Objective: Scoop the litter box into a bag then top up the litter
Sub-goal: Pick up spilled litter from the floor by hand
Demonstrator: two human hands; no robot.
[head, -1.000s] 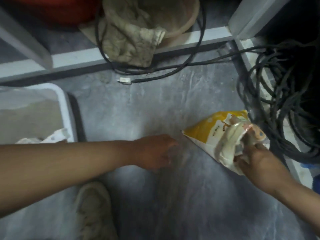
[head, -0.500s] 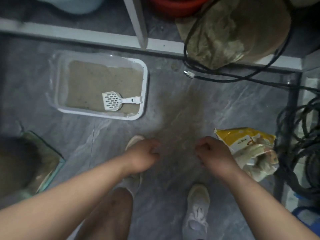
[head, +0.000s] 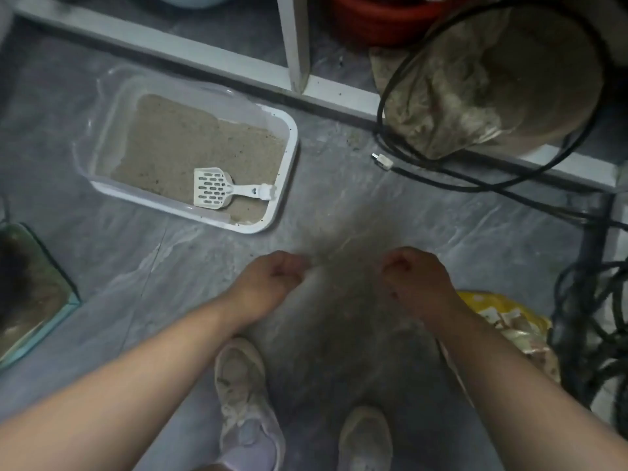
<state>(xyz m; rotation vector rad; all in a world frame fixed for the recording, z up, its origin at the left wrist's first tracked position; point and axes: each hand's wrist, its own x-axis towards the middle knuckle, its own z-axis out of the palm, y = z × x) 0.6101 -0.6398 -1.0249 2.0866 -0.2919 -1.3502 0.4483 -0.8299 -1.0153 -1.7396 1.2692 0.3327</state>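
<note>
The white litter box (head: 291,154) sits on the grey floor at upper left, holding beige litter. A white slotted scoop (head: 217,189) lies inside it near the front rim. My left hand (head: 272,283) and my right hand (head: 419,280) are both fisted in mid-frame, each gripping an edge of a thin translucent plastic bag (head: 339,307) that hangs hazy between them. A yellow litter bag (head: 509,317) lies crumpled on the floor behind my right forearm.
Black cables (head: 584,317) are piled at the right, and one with a white plug (head: 382,160) crosses the floor. A cloth-draped basin (head: 475,90), a red tub (head: 384,18) and a white frame (head: 295,45) stand behind. A glass tank (head: 40,300) is at left. My shoes (head: 241,396) are below.
My right hand let go of the yellow litter bag. Both hands came up together holding the translucent bag, and the view pulled back to show the litter box.
</note>
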